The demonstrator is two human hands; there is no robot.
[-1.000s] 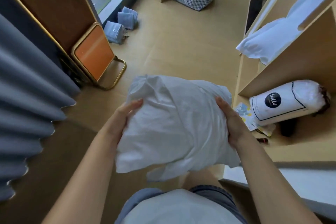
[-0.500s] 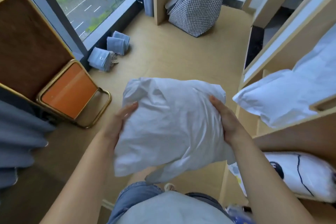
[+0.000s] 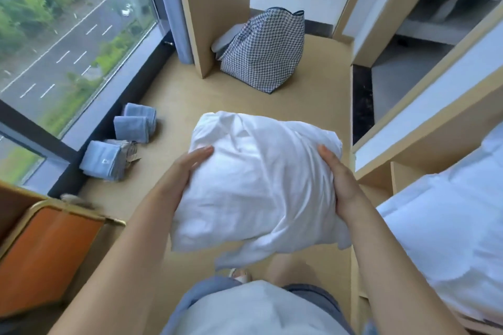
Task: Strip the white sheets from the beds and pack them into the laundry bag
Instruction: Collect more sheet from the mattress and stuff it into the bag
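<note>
I carry a bundled white sheet (image 3: 258, 182) at waist height over the wooden floor. My left hand (image 3: 181, 174) presses against its left side with straight fingers. My right hand (image 3: 340, 179) presses flat on its right side. A loose corner of the sheet hangs below the bundle. The checked laundry bag (image 3: 265, 51) stands on the floor ahead, leaning beside a wooden partition, well beyond the bundle. More white bedding (image 3: 446, 220) lies on the bunk at the right.
Three rolled blue towels (image 3: 128, 141) lie on the floor along the window (image 3: 62, 43) at the left. An orange chair (image 3: 46, 253) with a gold frame stands at the lower left. Wooden bunk frames (image 3: 424, 122) line the right side.
The view has tilted up and moved forward. The laundry bag is nearer and the orange chair has slid to the lower left. Both hands keep the same hold on the bundle.
</note>
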